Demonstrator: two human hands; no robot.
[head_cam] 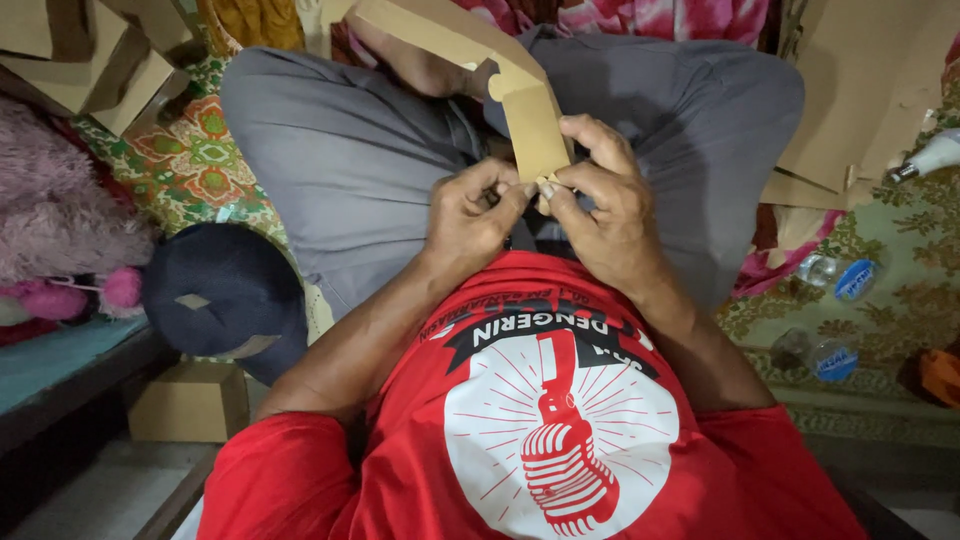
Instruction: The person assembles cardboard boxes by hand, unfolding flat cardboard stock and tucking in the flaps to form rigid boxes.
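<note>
Two hands, left hand [468, 215] and right hand [600, 205], pinched shut on near end of folded brown cardboard strip [535, 125], long axis running away over lap.

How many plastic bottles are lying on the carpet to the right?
2 clear ones: one bottle beside the person's knee, and another bottle lower down, nearer the carpet edge. A white bottle-like thing lies farther up; others may be hidden.

The person wears a red T-shirt [540, 420] with a white microphone print and grey trousers [340, 160].
</note>
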